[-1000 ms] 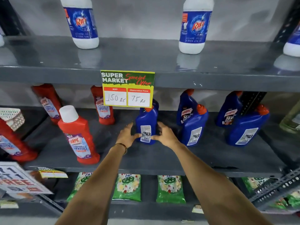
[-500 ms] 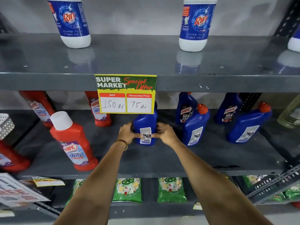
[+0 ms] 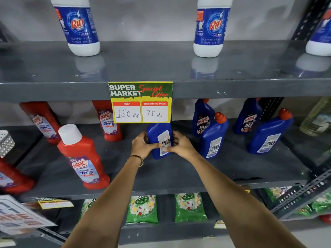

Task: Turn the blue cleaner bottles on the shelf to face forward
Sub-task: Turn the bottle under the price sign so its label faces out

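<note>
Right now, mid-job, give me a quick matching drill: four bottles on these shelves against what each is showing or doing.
Things:
1. Blue bottle between both hands
2. Blue bottle at back, right of the price sign
3. Red bottle with white cap
4. White Rin bottle on upper shelf

States:
A. Brand label faces forward, at the back of the middle shelf
B. Back label with barcode showing, gripped on both sides
C. Stands on the shelf above
D. Bathroom cleaner label forward, near the shelf's front edge

Pairs: 1-B, 2-A, 3-D, 4-C

Even bright light, glossy reflections, edges warped
</note>
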